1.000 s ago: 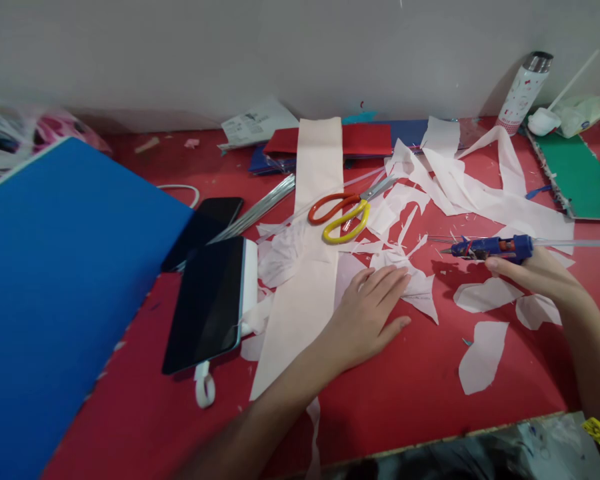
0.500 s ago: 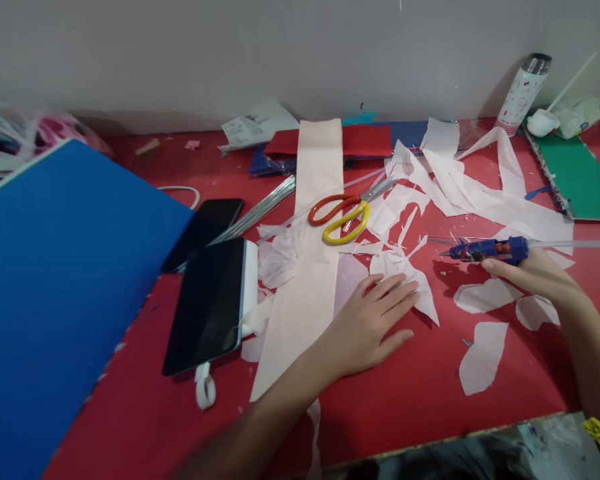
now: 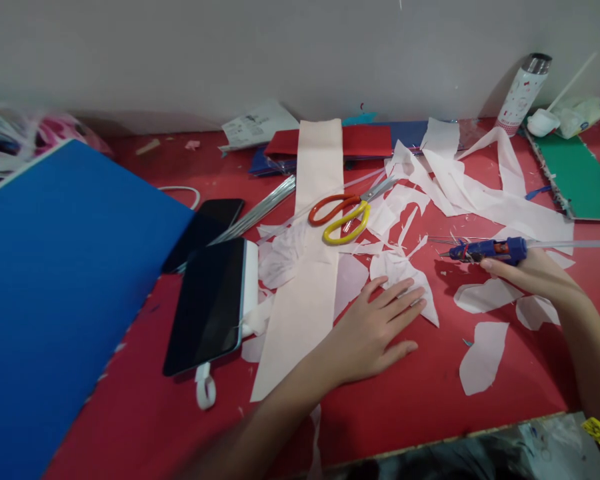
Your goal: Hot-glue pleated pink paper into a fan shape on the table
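My left hand [image 3: 380, 327] lies with its fingers spread, the fingertips over a pale pink petal-like piece [image 3: 400, 270] on the red table [image 3: 405, 417]. Farther right, my right hand [image 3: 535, 270] is wrapped round a blue glue gun [image 3: 493, 251], whose nozzle points left and whose clear glue stick sticks out to the right. Beneath and in front of the gun lie loose cut pale pieces, among them one [image 3: 484, 358] near the table's front. Scissors [image 3: 347, 213] with a red and a yellow handle rest across a long pale strip [image 3: 313, 293].
On the left are a large blue board [image 3: 75, 287], a tablet [image 3: 205, 307], a dark phone [image 3: 215, 220] and a bundle of thin wires [image 3: 260, 210]. A bottle [image 3: 523, 97] and a green board [image 3: 583, 177] stand at the back right, near pale scraps [image 3: 480, 193].
My left hand has shifted slightly right and toward the front edge, uncovering a bit more of the petal piece. My right hand and the glue gun have barely moved.
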Demonstrator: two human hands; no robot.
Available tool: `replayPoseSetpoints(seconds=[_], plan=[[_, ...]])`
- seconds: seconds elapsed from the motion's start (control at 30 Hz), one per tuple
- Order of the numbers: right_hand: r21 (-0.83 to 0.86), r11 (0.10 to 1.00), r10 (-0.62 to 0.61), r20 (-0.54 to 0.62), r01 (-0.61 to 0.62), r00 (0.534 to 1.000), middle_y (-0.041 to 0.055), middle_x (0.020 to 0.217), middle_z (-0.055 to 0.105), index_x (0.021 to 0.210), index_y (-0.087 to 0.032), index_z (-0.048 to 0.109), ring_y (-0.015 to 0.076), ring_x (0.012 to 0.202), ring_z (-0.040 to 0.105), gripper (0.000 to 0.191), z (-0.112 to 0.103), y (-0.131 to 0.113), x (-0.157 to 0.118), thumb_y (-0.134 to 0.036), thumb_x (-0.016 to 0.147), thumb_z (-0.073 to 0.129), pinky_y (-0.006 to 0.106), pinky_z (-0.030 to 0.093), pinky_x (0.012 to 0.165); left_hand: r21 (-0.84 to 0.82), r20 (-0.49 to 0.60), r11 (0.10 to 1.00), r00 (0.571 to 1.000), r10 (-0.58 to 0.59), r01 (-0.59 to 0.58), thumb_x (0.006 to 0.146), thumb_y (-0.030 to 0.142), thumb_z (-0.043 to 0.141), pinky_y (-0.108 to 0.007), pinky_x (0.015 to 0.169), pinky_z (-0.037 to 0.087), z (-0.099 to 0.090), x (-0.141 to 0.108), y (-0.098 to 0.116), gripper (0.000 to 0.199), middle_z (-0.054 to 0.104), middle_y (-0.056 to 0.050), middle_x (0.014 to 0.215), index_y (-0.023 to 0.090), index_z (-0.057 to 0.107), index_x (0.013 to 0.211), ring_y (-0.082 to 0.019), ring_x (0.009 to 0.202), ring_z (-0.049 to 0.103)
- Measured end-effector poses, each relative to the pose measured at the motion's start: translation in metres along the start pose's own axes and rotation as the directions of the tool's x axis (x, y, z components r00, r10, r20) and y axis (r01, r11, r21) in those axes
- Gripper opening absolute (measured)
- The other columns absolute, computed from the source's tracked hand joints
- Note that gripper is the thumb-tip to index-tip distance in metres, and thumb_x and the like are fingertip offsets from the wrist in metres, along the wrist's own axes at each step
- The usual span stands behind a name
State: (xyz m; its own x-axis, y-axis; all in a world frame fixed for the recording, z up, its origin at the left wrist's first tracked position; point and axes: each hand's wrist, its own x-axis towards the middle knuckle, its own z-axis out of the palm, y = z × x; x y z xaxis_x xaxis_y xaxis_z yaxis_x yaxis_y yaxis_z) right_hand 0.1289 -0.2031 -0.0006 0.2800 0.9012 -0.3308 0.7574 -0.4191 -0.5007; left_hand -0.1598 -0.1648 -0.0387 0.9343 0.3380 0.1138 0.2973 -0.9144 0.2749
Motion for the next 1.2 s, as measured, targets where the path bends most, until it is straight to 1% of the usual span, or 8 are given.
replayPoseSetpoints(seconds=[0.2, 0.47, 0.57, 0.67, 0.83, 0.93, 1.07, 1.2], plan=[[0.029, 0.999, -0.027, -0.036, 0.028, 0.999, 0.0006, 0.059, 0.058, 0.070, -0.020, 0.063, 0.0166, 0.056, 0.052, 0.043, 0.0014, -0.0004, -0.0008, -0.063, 0.069, 0.056, 0.025, 0.036, 0.043, 0.018, 0.036, 1.000, 0.999, -0.006, 0.006, 0.093, 0.046, 0.037, -0.047, 0.109, 0.014, 0.0011, 0.0003, 0.0025, 0.051, 0.045, -0.007, 0.140, 0.016, 0.043, 0.134, -0.026, 0.131, 0.037], [0.039, 0.996, -0.082, -0.053, 0.084, 0.995, -0.0006, 0.055, 0.055, 0.066, -0.020, 0.063, 0.0139, 0.050, 0.048, 0.039, 0.0008, -0.0008, -0.0008, -0.059, 0.070, 0.058, 0.024, 0.034, 0.042, 0.023, 0.068, 1.000, 0.998, -0.012, 0.011, 0.092, 0.052, 0.037, -0.049, 0.110, 0.011, -0.0007, 0.0016, 0.0070, 0.053, 0.041, -0.006, 0.143, 0.020, 0.044, 0.134, -0.025, 0.133, 0.034], [0.022, 0.998, -0.058, -0.036, 0.059, 0.998, -0.0010, 0.055, 0.054, 0.067, -0.020, 0.063, 0.0138, 0.051, 0.048, 0.041, 0.0007, -0.0007, -0.0005, -0.060, 0.070, 0.057, 0.025, 0.034, 0.043, 0.023, 0.072, 1.000, 0.997, -0.002, 0.001, 0.092, 0.052, 0.037, -0.049, 0.111, 0.010, -0.0005, 0.0010, 0.0078, 0.053, 0.041, -0.006, 0.143, 0.020, 0.044, 0.134, -0.025, 0.133, 0.034], [0.018, 0.999, -0.041, -0.017, 0.041, 0.999, -0.0012, 0.056, 0.054, 0.067, -0.020, 0.062, 0.0139, 0.053, 0.047, 0.042, -0.0002, -0.0032, -0.0011, -0.062, 0.070, 0.056, 0.025, 0.034, 0.045, 0.015, 0.084, 1.000, 0.996, 0.007, -0.009, 0.092, 0.053, 0.036, -0.048, 0.111, 0.007, 0.0005, -0.0001, 0.0087, 0.056, 0.040, -0.007, 0.144, 0.019, 0.040, 0.136, -0.025, 0.133, 0.033], [0.030, 1.000, 0.004, 0.018, -0.005, 1.000, 0.0004, 0.062, 0.057, 0.072, -0.019, 0.063, 0.0152, 0.058, 0.049, 0.046, -0.0020, -0.0068, -0.0026, -0.064, 0.069, 0.054, 0.024, 0.035, 0.047, 0.007, 0.102, 1.000, 0.995, 0.016, -0.017, 0.092, 0.054, 0.033, -0.045, 0.112, 0.002, 0.0013, -0.0005, 0.0102, 0.060, 0.039, -0.006, 0.145, 0.017, 0.035, 0.139, -0.022, 0.135, 0.031], [0.025, 1.000, 0.008, 0.017, -0.009, 1.000, 0.0000, 0.062, 0.057, 0.073, -0.019, 0.063, 0.0153, 0.059, 0.049, 0.048, -0.0023, -0.0062, -0.0028, -0.066, 0.069, 0.054, 0.024, 0.035, 0.048, 0.050, 0.084, 0.999, 0.996, -0.003, -0.001, 0.093, 0.053, 0.033, -0.045, 0.112, 0.002, 0.0007, -0.0010, 0.0078, 0.060, 0.038, -0.006, 0.145, 0.016, 0.033, 0.140, -0.022, 0.135, 0.031], [0.026, 0.999, -0.045, 0.010, 0.044, 0.999, -0.0010, 0.060, 0.056, 0.071, -0.019, 0.063, 0.0138, 0.055, 0.048, 0.047, -0.0022, -0.0067, -0.0035, -0.065, 0.069, 0.055, 0.024, 0.033, 0.046, 0.150, 0.055, 0.986, 0.996, -0.077, 0.068, 0.093, 0.047, 0.035, -0.046, 0.111, 0.003, -0.0006, -0.0024, 0.0020, 0.058, 0.035, -0.011, 0.146, 0.012, 0.033, 0.140, -0.024, 0.135, 0.030], [0.031, 0.998, -0.045, -0.006, 0.046, 0.999, -0.0015, 0.056, 0.055, 0.071, -0.020, 0.065, 0.0132, 0.052, 0.047, 0.044, -0.0022, -0.0090, -0.0044, -0.063, 0.068, 0.058, 0.024, 0.033, 0.044, 0.167, 0.072, 0.984, 0.994, -0.080, 0.067, 0.093, 0.049, 0.034, -0.046, 0.112, 0.003, -0.0018, -0.0025, 0.0016, 0.059, 0.036, -0.011, 0.145, 0.012, 0.035, 0.139, -0.024, 0.135, 0.031]])
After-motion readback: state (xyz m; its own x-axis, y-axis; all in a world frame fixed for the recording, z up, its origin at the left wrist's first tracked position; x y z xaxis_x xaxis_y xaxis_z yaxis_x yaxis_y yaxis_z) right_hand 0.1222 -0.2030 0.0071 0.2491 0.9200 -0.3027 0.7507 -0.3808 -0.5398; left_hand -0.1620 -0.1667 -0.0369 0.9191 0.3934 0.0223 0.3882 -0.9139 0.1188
